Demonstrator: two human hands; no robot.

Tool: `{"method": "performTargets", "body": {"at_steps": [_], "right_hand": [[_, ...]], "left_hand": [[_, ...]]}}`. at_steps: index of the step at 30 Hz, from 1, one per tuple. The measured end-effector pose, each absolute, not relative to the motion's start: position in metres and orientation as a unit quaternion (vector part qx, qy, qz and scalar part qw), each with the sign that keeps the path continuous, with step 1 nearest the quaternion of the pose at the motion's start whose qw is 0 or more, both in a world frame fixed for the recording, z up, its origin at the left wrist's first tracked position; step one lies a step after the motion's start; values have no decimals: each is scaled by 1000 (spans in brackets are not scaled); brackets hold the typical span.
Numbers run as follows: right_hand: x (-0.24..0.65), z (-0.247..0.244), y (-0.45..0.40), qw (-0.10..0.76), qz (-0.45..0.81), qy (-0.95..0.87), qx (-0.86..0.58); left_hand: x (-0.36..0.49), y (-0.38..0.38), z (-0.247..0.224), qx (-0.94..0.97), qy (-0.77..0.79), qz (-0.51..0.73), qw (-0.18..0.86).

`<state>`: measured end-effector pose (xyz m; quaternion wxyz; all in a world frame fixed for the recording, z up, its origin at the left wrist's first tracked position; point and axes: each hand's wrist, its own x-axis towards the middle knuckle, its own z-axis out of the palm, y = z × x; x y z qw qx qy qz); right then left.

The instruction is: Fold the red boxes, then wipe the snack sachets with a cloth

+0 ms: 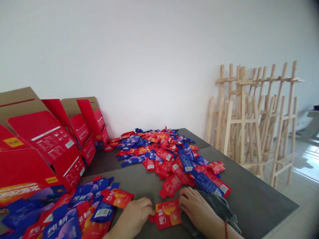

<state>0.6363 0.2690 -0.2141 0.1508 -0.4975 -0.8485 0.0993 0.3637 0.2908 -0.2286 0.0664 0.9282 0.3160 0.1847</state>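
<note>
A red pouch [168, 214] with orange fruit print and white lettering lies flat on the dark table in front of me. My left hand [139, 212] pinches its narrow spout end on the left. At the opposite edge of the pouch is my right hand [198, 209], its fingers curled and a red string around the wrist. A dark grey cloth [221, 207] is bunched under and beside that hand, gripped partly out of sight beneath the palm. Another red pouch [118, 198] lies just left of my left hand, on top of other pouches.
Beyond my hands spreads a large heap of red and blue pouches [161, 156]. A second pile [62, 219] fills the lower left. Open red cardboard boxes [45, 136] line the left side. Wooden easels [241, 122] stand right of the table [261, 199], and a white wall rises behind.
</note>
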Motion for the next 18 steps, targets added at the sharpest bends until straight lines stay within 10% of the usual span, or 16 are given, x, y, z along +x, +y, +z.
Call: {"method": "performTargets", "body": {"at_steps": [18], "right_hand": [[633, -215, 281, 151, 55, -875, -457]], "left_hand": [[365, 292, -227, 927, 326, 171, 66]]}}
